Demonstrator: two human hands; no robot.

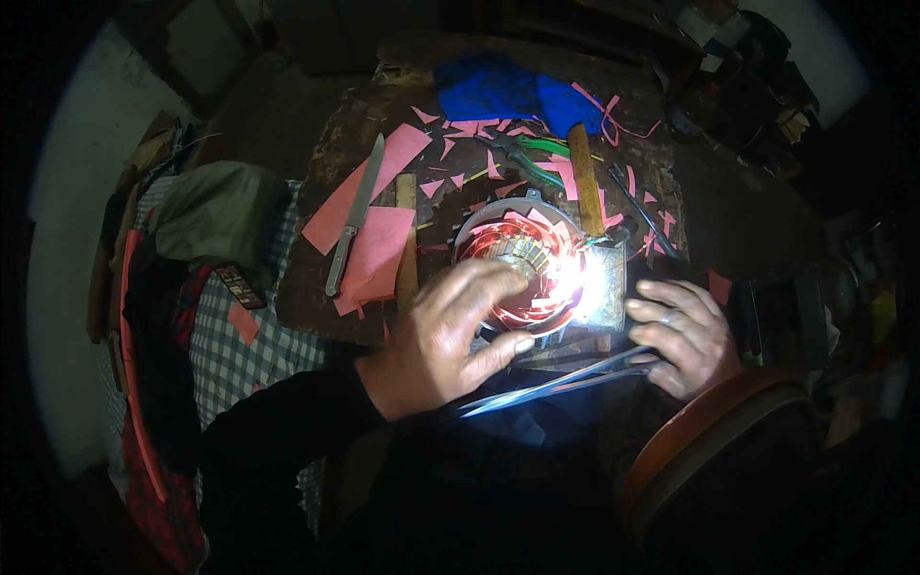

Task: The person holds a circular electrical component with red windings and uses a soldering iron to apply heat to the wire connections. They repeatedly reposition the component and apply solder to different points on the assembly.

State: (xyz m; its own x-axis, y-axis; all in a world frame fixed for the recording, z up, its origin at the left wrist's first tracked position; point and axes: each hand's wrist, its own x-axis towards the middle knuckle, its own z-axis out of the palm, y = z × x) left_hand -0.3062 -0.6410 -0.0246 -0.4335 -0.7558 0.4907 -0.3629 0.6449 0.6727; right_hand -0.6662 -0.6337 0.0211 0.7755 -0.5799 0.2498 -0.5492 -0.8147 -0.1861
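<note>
A motor stator (559,273) with red copper windings and pink insulation pieces sits brightly lit on a metal plate (604,307) on the worn wooden bench. My left hand (450,340) reaches over its lower left, fingertips at the centre bore, thumb apart near the lower rim. My right hand (685,335) is at the stator's right, fingers apart and slightly bent, its lower fingers at the ends of long pale flexible strips (537,388); whether they grip them is unclear. A knife (359,201) and pink sheets (379,254) lie left of the stator.
Green-handled pliers (546,147), blue cloth (489,91), pink scraps (431,187), wooden sticks (585,172) and a long thin tool (647,220) lie around the stator. Left stands a checked-cloth surface (235,383) with an olive cloth (216,211). An orange-rimmed round object (700,412) is lower right.
</note>
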